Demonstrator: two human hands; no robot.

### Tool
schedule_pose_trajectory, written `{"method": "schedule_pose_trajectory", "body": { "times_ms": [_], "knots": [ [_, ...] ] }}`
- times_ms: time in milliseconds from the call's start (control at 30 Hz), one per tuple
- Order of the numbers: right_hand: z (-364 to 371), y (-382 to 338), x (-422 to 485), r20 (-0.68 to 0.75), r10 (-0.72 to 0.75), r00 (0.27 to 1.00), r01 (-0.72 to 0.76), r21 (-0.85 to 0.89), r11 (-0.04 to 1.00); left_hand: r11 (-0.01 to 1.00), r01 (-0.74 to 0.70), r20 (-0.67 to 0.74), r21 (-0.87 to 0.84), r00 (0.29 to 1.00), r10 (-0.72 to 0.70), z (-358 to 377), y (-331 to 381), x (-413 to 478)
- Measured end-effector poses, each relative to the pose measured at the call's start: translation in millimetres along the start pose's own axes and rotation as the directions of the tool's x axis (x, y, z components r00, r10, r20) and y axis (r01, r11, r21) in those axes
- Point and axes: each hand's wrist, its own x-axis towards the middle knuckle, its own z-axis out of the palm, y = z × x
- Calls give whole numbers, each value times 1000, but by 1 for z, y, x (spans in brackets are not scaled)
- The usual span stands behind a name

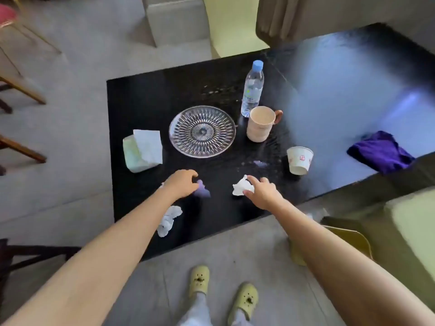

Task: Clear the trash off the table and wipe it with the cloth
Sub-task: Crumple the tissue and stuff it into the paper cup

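Far left: wooden chair legs (22, 90) on grey floor, off the table (146, 90). Black glossy top, glare washing out the right half.

Left edge of top: tissue pack (142, 150), one sheet sticking up, no print readable. Near front edge, under the left forearm: crumpled tissue (168, 220), lying free. Left hand (180, 185) low over the top, fingers curled down, a pale scrap (203, 188) just beside the fingertips; contact not clear, cannot tell whether anything is gripped.

Centre: cut-glass plate (202, 131), well behind both hands. Right of it, water bottle (253, 89) upright, blue cap, label too blurred to read. Mug (260, 124) touching or just in front of bottle base, handle to the right.

Right hand (261, 191) pinching a second crumpled tissue (242, 187) between thumb and fingers, at table level. Small pale scrap (260, 164) on the top between that hand and mug.

Further right: paper cup (300, 160), tilted, red markings, unreadable. Near right edge: purple cloth (380, 152), bunched, untouched, well apart from both hands.

Below table: yellow slippers (199, 281) on floor.
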Motion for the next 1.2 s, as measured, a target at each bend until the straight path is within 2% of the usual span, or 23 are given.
{"method": "schedule_pose_trajectory", "body": {
  "times_ms": [67,133,233,367,467,567,733,867,967,1100,1200],
  "knots": [
    [13,-6,3,-51,-18,999,15,-63,998,992,82,-42,91,996,-78,12,-20,-14],
    [29,-9,6,-102,-48,994,34,-135,990,972,150,-9,181,988,-151,34,-45,-36],
    [42,-11,13,-158,-63,985,30,-204,978,968,211,3,135,977,-213,54,-72,-55],
    [44,-9,20,-226,-91,970,32,-252,967,989,150,-183,15,972,-145,69,-95,-65],
    [43,-7,26,-231,-71,970,28,-182,983,990,101,-255,-98,959,-123,73,-104,-66],
    [39,-14,25,-225,-47,973,48,-4,999,973,48,-268,-224,957,-109,68,-105,-61],
    [38,-69,0,-221,-162,962,211,219,953,941,50,-223,-333,966,-130,54,-110,-45],
    [63,-120,-17,-164,-346,924,376,225,899,919,65,-209,-388,965,-157,47,-115,-41],
    [91,-148,-18,-96,-463,881,472,116,874,894,95,-212,-438,955,-206,44,-116,-39],
    [122,-164,-14,-87,-413,907,421,120,899,858,113,-229,-501,939,-257,42,-119,-38],
    [127,-168,-12,-107,-362,926,375,154,914,791,119,-181,-600,943,-279,40,-119,-41]
  ]
}}
